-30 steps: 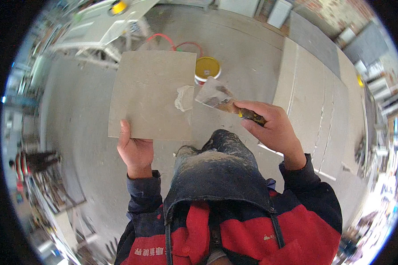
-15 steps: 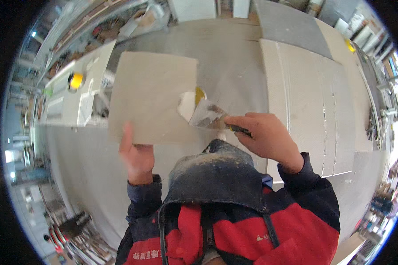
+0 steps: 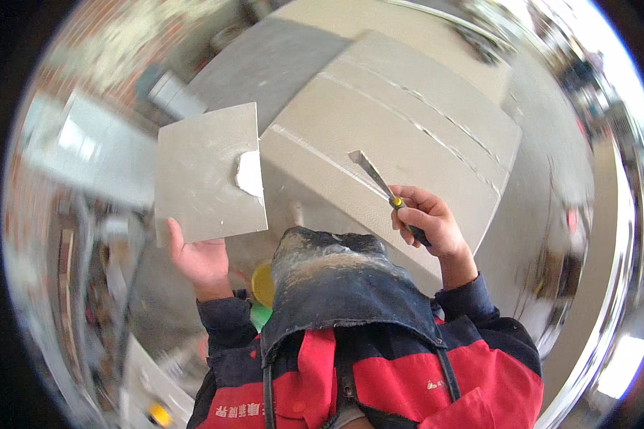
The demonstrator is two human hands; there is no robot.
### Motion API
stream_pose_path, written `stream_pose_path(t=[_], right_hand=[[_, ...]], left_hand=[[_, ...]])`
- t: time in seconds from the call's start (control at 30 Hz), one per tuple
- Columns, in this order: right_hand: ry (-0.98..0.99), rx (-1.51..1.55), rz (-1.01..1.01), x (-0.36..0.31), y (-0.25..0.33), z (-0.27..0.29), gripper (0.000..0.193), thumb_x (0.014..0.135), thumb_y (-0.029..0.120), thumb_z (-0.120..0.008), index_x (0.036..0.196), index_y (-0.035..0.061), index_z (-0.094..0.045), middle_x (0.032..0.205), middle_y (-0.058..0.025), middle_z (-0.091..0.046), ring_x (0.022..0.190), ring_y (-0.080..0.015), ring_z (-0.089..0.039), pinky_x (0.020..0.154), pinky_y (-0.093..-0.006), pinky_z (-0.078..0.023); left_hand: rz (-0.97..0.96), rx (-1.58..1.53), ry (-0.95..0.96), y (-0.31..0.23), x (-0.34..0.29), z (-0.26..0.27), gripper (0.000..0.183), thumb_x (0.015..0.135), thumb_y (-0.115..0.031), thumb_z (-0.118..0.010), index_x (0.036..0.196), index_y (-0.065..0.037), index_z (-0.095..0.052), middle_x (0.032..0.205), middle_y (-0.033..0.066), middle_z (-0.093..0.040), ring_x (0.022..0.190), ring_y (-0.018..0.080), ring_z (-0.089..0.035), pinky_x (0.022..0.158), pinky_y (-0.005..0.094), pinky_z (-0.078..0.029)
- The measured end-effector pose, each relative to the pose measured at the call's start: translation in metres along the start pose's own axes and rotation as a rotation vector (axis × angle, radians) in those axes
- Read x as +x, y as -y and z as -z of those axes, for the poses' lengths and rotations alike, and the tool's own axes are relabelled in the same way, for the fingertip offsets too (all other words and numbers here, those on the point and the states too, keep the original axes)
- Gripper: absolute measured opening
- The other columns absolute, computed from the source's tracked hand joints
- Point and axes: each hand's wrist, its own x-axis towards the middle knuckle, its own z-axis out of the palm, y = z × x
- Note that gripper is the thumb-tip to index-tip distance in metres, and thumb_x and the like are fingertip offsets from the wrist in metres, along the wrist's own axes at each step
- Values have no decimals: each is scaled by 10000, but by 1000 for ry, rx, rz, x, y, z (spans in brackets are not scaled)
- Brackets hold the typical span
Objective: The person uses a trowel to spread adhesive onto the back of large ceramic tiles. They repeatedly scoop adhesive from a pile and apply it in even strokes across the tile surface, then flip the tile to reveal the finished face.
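Note:
My left hand (image 3: 202,266) grips the lower edge of a flat, squarish beige board (image 3: 197,168), thumb on its face and fingers behind it. A lump of white paste (image 3: 248,174) sits at the board's right edge. In my right hand (image 3: 440,227) is a putty knife (image 3: 371,171), its dark handle with a yellow band closed in my fingers. The blade points up and to the left, apart from the board, above a large beige panel (image 3: 365,93). White lines run along that panel, two with broken, uneven strips.
Beyond the large panel lies a darker grey sheet (image 3: 279,64). A yellow round container (image 3: 262,284) is low beside my left sleeve. A pale bluish sheet (image 3: 96,154) stands at the left near a brick wall (image 3: 139,46). Something small and yellow (image 3: 159,415) lies at the lower left.
My view has swung right, so the large panel now lies ahead. The putty knife has come away from the paste and moved right. The board stays in my left hand.

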Motion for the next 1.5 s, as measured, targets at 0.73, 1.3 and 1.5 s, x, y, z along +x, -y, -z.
stream_pose_path(t=[0.73,1.3,1.5], right_hand=[[-1638,678,565,-128,-191,-150,455,981,189,-606,1399,27,-528,838,-81,-675,543,-106,-587,426,-234,-416],[-2015,274,442,-144,-250,25,416,925,170,-686,1319,42,-648,861,-25,-663,586,-78,-554,519,-242,-472],[-2029,213,378,-147,-261,34,410,924,181,-693,1311,49,-658,856,-16,-660,625,-72,-542,552,-247,-469]], left_hand=[[1021,553,818,96,182,-69,683,1012,-484,-532,1482,0,-429,1465,150,-523,1311,324,-520,1109,464,-405],[1046,819,956,141,153,-109,680,1024,-479,-499,1523,-30,-384,1510,123,-485,1364,326,-468,1151,471,-358],[1061,839,945,148,134,-120,682,1029,-472,-493,1530,-26,-370,1520,132,-473,1369,334,-464,1152,478,-355]])
